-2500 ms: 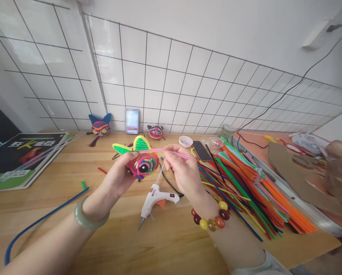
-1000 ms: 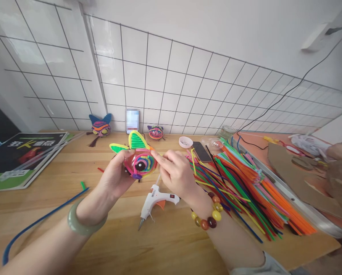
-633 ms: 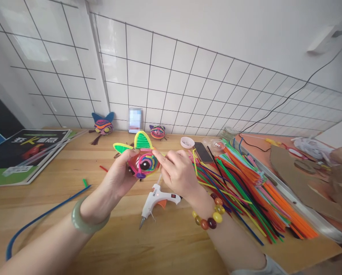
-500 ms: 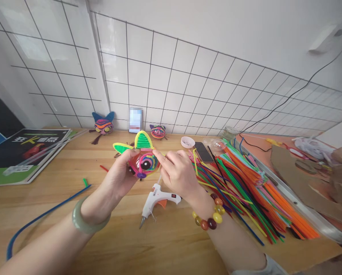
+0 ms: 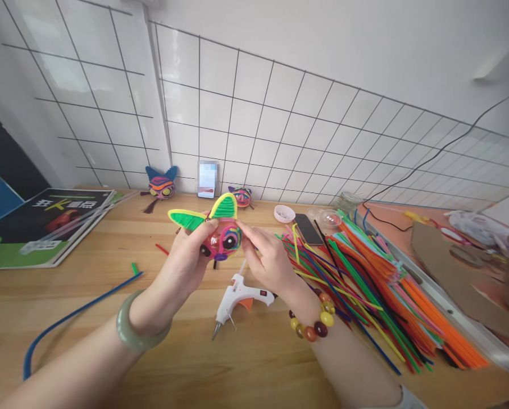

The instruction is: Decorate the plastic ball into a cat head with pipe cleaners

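Note:
My left hand (image 5: 187, 254) grips a round pipe-cleaner animal head (image 5: 215, 241) from its left side, thumb near the top. The head has green ears edged in yellow, black eyes, a purple nose and a coloured swirl around the right eye. My right hand (image 5: 270, 260) is closed, its index finger and thumb pinching at the head's upper right edge; the exact strand between the fingertips is too small to make out. Just below the hands, a white glue gun (image 5: 242, 295) with an orange trigger lies on the wooden table (image 5: 186, 363).
Bundles of coloured pipe cleaners (image 5: 365, 278) cover the right side, by a dark phone (image 5: 309, 229) and a pink dish (image 5: 284, 213). Two finished heads, one blue-eared (image 5: 161, 184), and a lit phone (image 5: 207, 179) stand by the wall. A blue strand (image 5: 79, 309) lies left.
The view has shifted slightly, so everything sits a little to the right. The animal head has tilted a bit, its ears turning more towards me. Both hands keep contact with it.

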The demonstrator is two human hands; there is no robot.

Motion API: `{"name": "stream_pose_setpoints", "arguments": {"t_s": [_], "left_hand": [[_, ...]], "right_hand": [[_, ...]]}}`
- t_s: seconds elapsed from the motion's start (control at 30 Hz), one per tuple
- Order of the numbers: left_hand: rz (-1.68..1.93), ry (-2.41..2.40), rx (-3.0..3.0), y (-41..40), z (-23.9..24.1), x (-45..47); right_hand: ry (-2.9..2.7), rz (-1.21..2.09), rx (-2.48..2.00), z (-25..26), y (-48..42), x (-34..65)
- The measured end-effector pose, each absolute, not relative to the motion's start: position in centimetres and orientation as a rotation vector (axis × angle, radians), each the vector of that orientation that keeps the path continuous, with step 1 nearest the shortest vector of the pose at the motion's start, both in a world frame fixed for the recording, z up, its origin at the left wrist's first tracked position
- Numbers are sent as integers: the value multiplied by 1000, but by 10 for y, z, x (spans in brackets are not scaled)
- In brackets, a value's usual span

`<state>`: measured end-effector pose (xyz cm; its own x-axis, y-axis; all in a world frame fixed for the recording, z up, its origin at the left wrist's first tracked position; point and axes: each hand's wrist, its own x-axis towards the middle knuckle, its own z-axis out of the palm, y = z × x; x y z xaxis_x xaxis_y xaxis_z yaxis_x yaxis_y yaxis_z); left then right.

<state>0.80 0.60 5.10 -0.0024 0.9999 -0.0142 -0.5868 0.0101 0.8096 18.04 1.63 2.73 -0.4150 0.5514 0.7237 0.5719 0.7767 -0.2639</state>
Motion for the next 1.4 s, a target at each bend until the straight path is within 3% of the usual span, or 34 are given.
{"name": "stream_pose_setpoints", "arguments": {"t_s": [0.9,1.13,1.4], "left_hand": [[1358,637,711,-4,74,1],[1285,599,753,-5,82,-1],[1230,591,793,-4,81,-2]], "right_hand": [[-2016,250,-917,38,3,176],[-1849,659,-844,35,10,181],[-1717,879,-792,31,19,182]]}}
